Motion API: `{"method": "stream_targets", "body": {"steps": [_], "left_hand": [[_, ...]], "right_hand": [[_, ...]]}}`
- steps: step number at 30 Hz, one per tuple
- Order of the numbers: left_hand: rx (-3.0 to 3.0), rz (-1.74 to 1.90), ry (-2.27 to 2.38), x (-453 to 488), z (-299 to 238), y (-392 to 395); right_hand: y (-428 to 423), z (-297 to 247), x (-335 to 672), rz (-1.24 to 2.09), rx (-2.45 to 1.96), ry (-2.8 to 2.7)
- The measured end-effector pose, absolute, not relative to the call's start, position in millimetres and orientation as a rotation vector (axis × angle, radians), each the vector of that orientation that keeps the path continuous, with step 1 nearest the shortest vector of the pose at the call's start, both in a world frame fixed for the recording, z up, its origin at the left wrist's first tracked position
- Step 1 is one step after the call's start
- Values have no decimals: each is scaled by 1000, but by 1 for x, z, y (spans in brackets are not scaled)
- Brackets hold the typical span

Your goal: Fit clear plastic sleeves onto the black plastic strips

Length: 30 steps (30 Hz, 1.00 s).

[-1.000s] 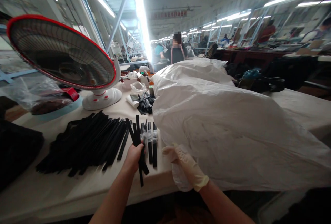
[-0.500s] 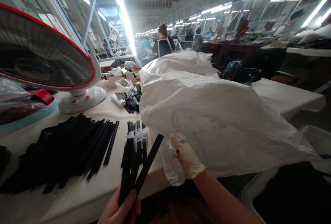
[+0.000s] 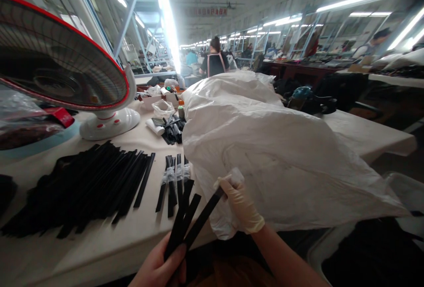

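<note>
At the near edge the bare left hand [image 3: 162,262], partly cut off by the frame, is closed around a few black strips [image 3: 185,216] that fan upward; their lower ends are hidden in its grip, so I cannot count them surely. The right hand [image 3: 240,205], in a thin pale glove, has thumb and fingers pinched on a scrap of clear film [image 3: 236,174] at the tip of the rightmost strip; whether it also grips the strip itself is hard to tell. Behind them, on the cloth-covered desk [image 3: 109,243], lie short black bundles [image 3: 179,176] wrapped in clear film, partly overlapped by the held strips, and to their left a big heap of black strips [image 3: 89,185] whose pieces merge in the dark. A large white plastic sheet [image 3: 281,159] covers the desk's right side and conceals whatever is beneath. Farther back sit a tangle of black pieces [image 3: 174,129], a white roll [image 3: 154,126] and a red-rimmed fan [image 3: 66,66], cropped at left. Beyond, a person [image 3: 217,59] has a blurred-out head, and a red-lettered banner [image 3: 207,11] is unreadable.
</note>
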<state>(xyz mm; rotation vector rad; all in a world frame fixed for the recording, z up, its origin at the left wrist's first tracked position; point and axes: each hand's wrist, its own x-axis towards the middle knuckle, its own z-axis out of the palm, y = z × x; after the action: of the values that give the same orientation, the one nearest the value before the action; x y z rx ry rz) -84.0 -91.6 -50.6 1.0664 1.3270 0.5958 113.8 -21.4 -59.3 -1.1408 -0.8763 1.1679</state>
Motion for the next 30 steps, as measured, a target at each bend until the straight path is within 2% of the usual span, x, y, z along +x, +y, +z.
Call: {"method": "stream_targets", "body": {"steps": [7,11,16,20,24,30], "left_hand": [[1233,600,1305,-75,-57,-70],[1239,574,1304,-78,-57,-72],[1237,642,1332,-80,-61,-79],[1191,680,1371,-79,-64,-83],[1182,763,1430,-80,-69,-81],[1197,585,1404,-96,-62,-84]], "right_hand": [[-54,-75,85,1719,-965,-1032],[-48,-62,97,1406,-1117,-785],[-47,-60,87,1725,-1007,-928],[-45,-58,82,1566,-965,-784],[-49,-68,69,1632,-915,-911],[-38,-60,100,1475,-1038,-929]]}}
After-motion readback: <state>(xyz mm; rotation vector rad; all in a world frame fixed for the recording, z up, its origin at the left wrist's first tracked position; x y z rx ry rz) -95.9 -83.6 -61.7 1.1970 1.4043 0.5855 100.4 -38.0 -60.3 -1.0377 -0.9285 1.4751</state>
